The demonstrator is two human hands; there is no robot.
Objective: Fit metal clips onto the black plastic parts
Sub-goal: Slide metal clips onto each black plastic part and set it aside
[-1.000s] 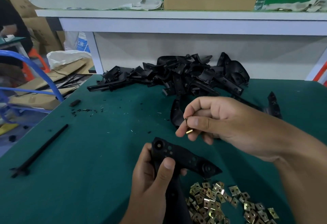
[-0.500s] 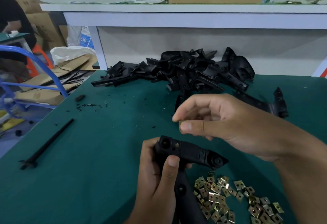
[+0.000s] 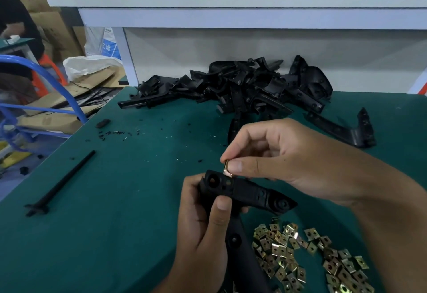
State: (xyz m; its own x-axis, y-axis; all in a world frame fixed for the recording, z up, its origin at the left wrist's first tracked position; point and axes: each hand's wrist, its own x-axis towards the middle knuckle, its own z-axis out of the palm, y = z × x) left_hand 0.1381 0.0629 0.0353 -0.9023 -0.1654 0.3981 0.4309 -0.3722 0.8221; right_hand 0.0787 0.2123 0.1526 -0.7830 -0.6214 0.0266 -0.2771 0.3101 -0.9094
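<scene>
Change: my right hand has come down from mid-air, and the metal clip now touches the top edge of the black plastic part; half a second ago there was clear air between them.
Clip grip: thumb and forefinger of my right hand pinch the clip, standing on edge, its lower end right at the part's rim beside the round hole.
Part grip: my left hand is wrapped round the part's stem, thumb pressed on its face, holding it up above the worktop, tilted a little more toward me than before.
Meaning: I judge this is the seating step; the clip looks lined up but not yet pushed on, so a firm slide down over the edge comes next.
Where the work is: in front of me, low centre, just above the loose clips.
Count, hands: two, both busy.
Count, part in hand: one.
Count, clip in hand: one.
Count, loose clips: one heap at lower right, dozens, too many to count exactly.
Count, waiting parts: one tangled pile at the back of the worktop, well over ten, plus one stray part lying apart to its right.
Count, black rod: one, far left on the worktop.
</scene>
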